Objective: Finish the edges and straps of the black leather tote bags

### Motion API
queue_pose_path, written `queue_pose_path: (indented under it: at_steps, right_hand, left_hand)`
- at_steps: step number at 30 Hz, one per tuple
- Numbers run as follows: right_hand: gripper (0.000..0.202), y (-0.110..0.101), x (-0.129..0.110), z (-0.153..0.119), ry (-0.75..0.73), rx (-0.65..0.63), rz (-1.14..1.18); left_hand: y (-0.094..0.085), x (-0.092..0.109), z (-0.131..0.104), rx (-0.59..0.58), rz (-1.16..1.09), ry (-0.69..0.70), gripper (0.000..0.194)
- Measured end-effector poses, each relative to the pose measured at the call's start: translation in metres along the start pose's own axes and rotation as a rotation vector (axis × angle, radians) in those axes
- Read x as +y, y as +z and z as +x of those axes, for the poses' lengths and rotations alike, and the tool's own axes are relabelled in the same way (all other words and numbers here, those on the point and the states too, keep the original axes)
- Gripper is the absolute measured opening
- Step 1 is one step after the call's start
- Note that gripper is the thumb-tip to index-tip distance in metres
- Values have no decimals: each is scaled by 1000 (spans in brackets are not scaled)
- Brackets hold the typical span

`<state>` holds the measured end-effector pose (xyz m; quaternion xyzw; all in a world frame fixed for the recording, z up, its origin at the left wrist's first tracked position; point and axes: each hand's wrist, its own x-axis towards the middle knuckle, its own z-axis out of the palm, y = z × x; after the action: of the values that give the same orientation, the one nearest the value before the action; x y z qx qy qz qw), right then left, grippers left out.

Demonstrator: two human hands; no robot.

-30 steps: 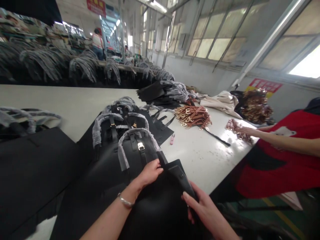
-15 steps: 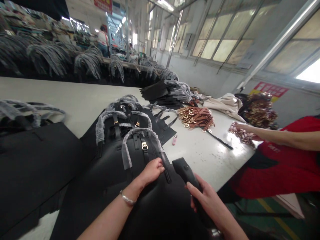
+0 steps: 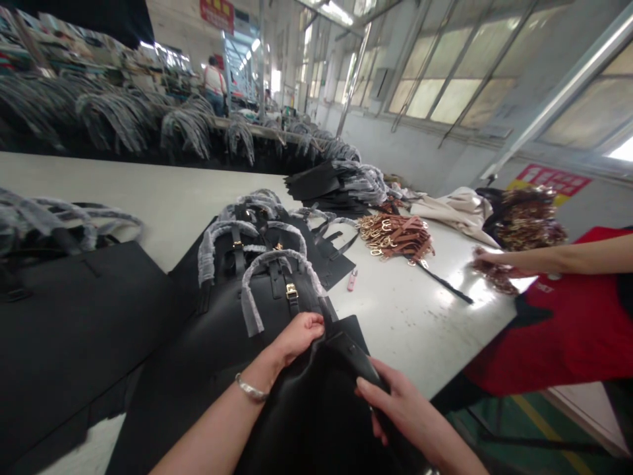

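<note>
Just below the gold buckle [image 3: 291, 291], your left hand [image 3: 297, 338] lies on the black bag [image 3: 306, 409], fingers curled in beside the strap end [image 3: 326, 309] of the plastic-wrapped handle [image 3: 287, 253]; whether they pinch the leather cannot be told. Farther below and to the right of the buckle, your right hand [image 3: 403, 404] wraps around a black tool [image 3: 352, 351], its head over the bag; whether it bites or merely rests there is hidden.

The risk, it seems, lies in the leather rucked up between your hands: pressure from the tool could set a crease or drag the strap end askew. Your left fingertips sit close to the tool's head, so a slip could nip them. A loose left hold could let the bag skid.

Half a second ago, the tool stood farther from those fingers, the strap end showed full length below and right of the buckle, and the leather lay smoother. Now the tool's head hides the strap's lower part, while your left hand holds nearly the same spot below the buckle.
</note>
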<state>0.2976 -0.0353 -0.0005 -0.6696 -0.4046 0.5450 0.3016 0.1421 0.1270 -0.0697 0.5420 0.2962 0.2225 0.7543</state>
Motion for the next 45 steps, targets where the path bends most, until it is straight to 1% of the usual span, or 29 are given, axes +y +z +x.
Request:
queue_pose_path:
  at_steps: [2,4,5,7,8,10,11,13,16,18,19,21,23,25,27,29,30,32,34,36,37,38,40,42,43,45]
  right_hand:
    - [51,1,-4,5,-2,8,-5]
    - [54,2,-11,11,-13,30,-4]
    - [54,2,-15,14,-22,58,-6]
    - [53,1,-25,19,-48,156,-15]
    - [52,-1,-29,20,-58,212,-21]
    - [49,-7,-35,18,-62,275,-27]
    - [48,-10,-35,16,-55,266,-26]
    - [45,-15,-33,9,-21,195,-22]
    - [43,-15,-27,6,14,86,-15]
    - [44,-10,-28,11,8,62,-20]
    - [45,-8,-30,15,-2,74,-25]
    - [48,-6,-36,22,-35,153,-19]
    - [51,-8,-38,24,-70,220,-1]
    - [55,-14,-33,18,-61,201,-8]
    - [59,-17,-21,9,-10,111,-31]
    - [64,-16,-9,1,42,47,-35]
    - [64,-14,-5,0,55,40,-30]
    - [64,-9,-4,0,51,74,-26]
    - [63,-6,-10,2,12,158,-22]
    - [66,-8,-16,1,-7,233,-16]
    - [68,-10,-17,-2,-1,245,-12]
    - [70,-12,-16,-5,18,230,-6]
    - [71,-13,-9,-11,56,138,9]
    - [69,-11,-1,-12,60,58,15]
    - [67,-8,1,-10,40,59,13]
    - [67,-3,1,-4,-15,156,-2]
  left_hand:
    - [1,1,0,-1,-78,-31,19]
    - [3,2,-1,-18,-95,-46,20]
    - [4,3,-1,-38,-97,-46,20]
    - [6,5,-2,-69,-98,-33,20]
    - [7,5,-3,-58,-96,-24,20]
    - [9,7,-3,23,-81,-7,18]
    - [10,7,-3,74,-67,5,17]
    - [11,7,-3,151,-21,38,15]
    - [12,4,-1,186,51,82,18]
    - [14,1,0,201,108,86,21]
    - [14,-1,1,210,139,84,22]
    - [14,-3,1,232,198,76,23]
    - [14,-4,2,251,224,66,22]
    - [13,-4,2,263,234,55,21]
    - [13,-4,4,274,256,47,21]
    - [13,-5,6,281,285,45,21]
    - [13,-5,7,284,301,46,21]
    - [14,-5,8,291,333,52,19]
    - [15,-5,8,303,364,57,19]
    - [15,-5,8,319,390,63,21]
    - [15,-5,7,325,401,68,21]
    - [15,-5,7,330,410,73,21]
    - [15,-5,7,333,423,84,21]
    - [15,-5,7,333,430,92,21]
    - [15,-5,7,332,432,94,21]
    - [16,-6,8,333,431,102,22]
